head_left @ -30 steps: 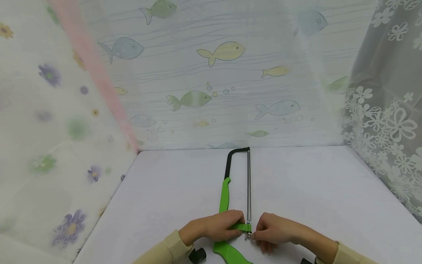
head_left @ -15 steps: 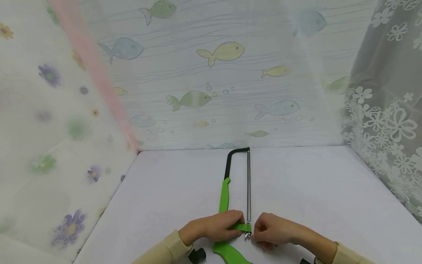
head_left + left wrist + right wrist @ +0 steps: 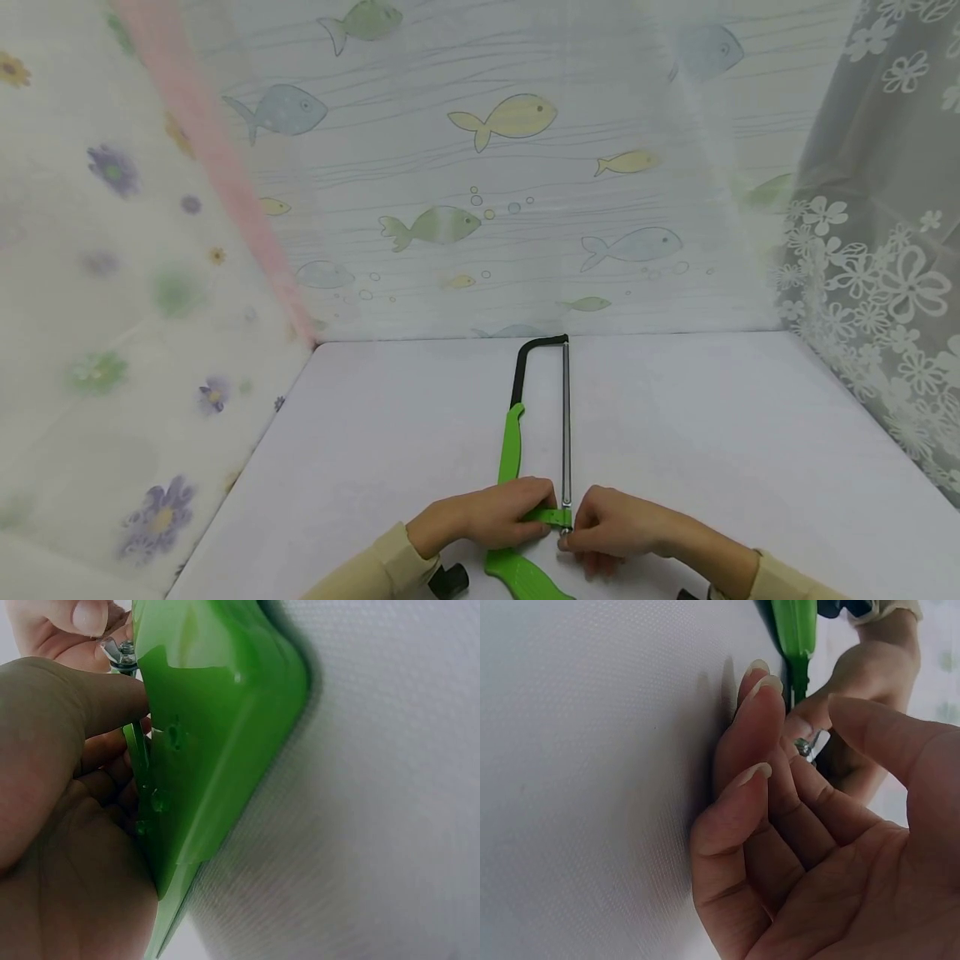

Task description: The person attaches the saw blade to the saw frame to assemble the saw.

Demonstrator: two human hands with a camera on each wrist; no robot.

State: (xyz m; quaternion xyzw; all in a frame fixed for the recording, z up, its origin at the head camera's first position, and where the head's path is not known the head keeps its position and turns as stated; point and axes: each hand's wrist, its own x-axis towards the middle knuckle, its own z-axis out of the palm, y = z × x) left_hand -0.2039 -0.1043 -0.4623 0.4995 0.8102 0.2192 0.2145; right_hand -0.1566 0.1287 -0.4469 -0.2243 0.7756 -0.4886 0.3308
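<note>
A hacksaw (image 3: 511, 442) with a green grip and black front frame lies on the white table, its blade (image 3: 566, 425) to the right. My left hand (image 3: 504, 513) grips the green crosspiece (image 3: 555, 517) at the blade's near end, thumb on the near side. At that end sticks out a metal wing nut (image 3: 118, 652). My right hand (image 3: 621, 527) has thumb and forefinger on either side of the wing nut, the other fingers curled close to the table. The right thumb's exact contact with the nut is hard to tell. In the head view, that thumb partly covers the nut.
The white tabletop (image 3: 397, 417) reaches back to a fish-print curtain (image 3: 442, 167). Flowered cloth (image 3: 112, 292) hangs at the left, lace (image 3: 885, 292) at the right. A black object (image 3: 449, 581) sits under the left cuff.
My right hand has shifted slightly left, bringing its thumb over the wing nut, which showed uncovered half a second ago. The left hand and the hacksaw stay put.
</note>
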